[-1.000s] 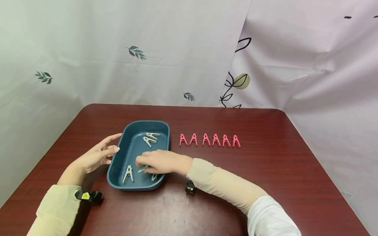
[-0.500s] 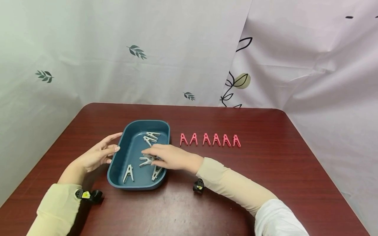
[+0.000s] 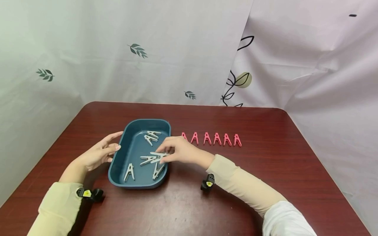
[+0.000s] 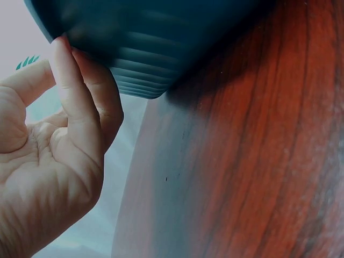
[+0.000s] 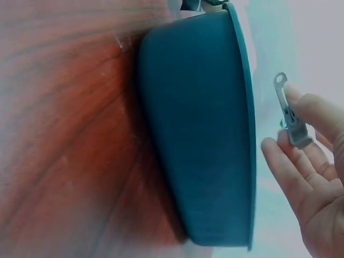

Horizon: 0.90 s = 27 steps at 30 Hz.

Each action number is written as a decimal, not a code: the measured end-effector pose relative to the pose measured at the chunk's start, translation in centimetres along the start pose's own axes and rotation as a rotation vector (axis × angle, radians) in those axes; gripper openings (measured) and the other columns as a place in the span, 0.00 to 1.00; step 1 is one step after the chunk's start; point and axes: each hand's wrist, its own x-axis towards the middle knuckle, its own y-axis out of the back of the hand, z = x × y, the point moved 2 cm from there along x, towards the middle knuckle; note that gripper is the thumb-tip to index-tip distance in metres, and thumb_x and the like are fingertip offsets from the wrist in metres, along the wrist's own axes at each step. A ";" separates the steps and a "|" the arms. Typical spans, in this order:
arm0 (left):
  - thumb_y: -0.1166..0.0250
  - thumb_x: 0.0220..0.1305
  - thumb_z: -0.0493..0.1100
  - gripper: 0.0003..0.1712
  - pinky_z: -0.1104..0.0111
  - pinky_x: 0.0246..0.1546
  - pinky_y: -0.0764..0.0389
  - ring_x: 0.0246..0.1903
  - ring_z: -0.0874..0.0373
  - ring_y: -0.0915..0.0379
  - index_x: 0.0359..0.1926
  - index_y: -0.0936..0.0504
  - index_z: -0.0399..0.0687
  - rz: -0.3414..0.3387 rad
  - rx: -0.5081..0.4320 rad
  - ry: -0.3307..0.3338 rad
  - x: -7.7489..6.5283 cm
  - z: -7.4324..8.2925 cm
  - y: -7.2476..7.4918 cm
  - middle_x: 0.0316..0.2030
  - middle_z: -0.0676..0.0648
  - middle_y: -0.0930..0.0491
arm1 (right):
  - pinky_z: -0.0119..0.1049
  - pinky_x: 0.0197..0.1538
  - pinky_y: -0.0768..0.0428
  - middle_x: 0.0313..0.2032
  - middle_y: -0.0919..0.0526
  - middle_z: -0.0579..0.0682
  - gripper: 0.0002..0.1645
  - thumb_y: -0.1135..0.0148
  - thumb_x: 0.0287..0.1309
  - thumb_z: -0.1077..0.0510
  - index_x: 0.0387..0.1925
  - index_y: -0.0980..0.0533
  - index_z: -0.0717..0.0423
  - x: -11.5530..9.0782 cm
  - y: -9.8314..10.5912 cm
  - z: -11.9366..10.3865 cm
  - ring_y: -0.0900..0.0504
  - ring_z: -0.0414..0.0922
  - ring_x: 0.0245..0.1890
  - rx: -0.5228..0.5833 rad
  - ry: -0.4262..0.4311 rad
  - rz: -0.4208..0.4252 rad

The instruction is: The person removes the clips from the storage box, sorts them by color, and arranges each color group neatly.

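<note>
My right hand pinches a pale grey clothespin between thumb and fingers, above the near right side of a blue bin. In the right wrist view, that clothespin is beyond the bin's rim, its end with a hole pointing up. Several more grey clothespins lie on the bin floor: two together at the far end, one at the near left, and others under the held one. My left hand rests its fingertips and thumb against the bin's left rim and outer wall, as the left wrist view also shows.
A row of several pink clothespins lies to the right of the bin on the dark red wooden table; my right hand partly covers the leftmost one. A pale patterned cloth hangs behind the table.
My right hand has come up from the bin floor and moved right towards the rim, a grey clothespin between its fingers. The left hand and the bin have stayed in place.
</note>
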 end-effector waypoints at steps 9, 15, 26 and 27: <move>0.50 0.71 0.35 0.32 0.68 0.31 0.16 0.36 0.61 0.18 0.71 0.49 0.56 0.002 -0.020 0.002 0.1 0.1 0.0 0.40 0.53 0.18 | 0.31 0.36 0.18 0.37 0.16 0.61 0.16 0.28 0.46 0.67 0.40 0.18 0.65 -1.6 1.2 1.4 0.22 0.34 0.28 0.266 -0.188 0.055; 0.50 0.71 0.35 0.31 0.68 0.31 0.16 0.36 0.61 0.18 0.70 0.49 0.57 0.001 -0.032 -0.001 0.0 0.1 0.0 0.39 0.53 0.18 | 0.29 0.32 0.22 0.36 0.16 0.62 0.14 0.30 0.48 0.68 0.40 0.18 0.66 -2.7 2.2 1.8 0.23 0.38 0.26 0.313 -0.247 0.110; 0.51 0.72 0.34 0.31 0.68 0.31 0.16 0.36 0.61 0.18 0.70 0.48 0.59 -0.006 -0.044 -0.008 0.0 -0.1 0.1 0.40 0.53 0.17 | 0.38 0.37 0.16 0.31 0.15 0.56 0.13 0.33 0.49 0.69 0.40 0.20 0.69 -4.6 2.5 2.2 0.17 0.57 0.30 0.391 -0.364 0.129; 0.51 0.72 0.35 0.31 0.68 0.31 0.16 0.36 0.61 0.18 0.70 0.48 0.59 -0.005 -0.043 -0.008 0.0 -0.2 0.1 0.40 0.53 0.17 | 0.40 0.37 0.15 0.30 0.15 0.57 0.14 0.34 0.50 0.70 0.41 0.21 0.71 -4.8 2.4 2.2 0.16 0.56 0.29 0.412 -0.369 0.128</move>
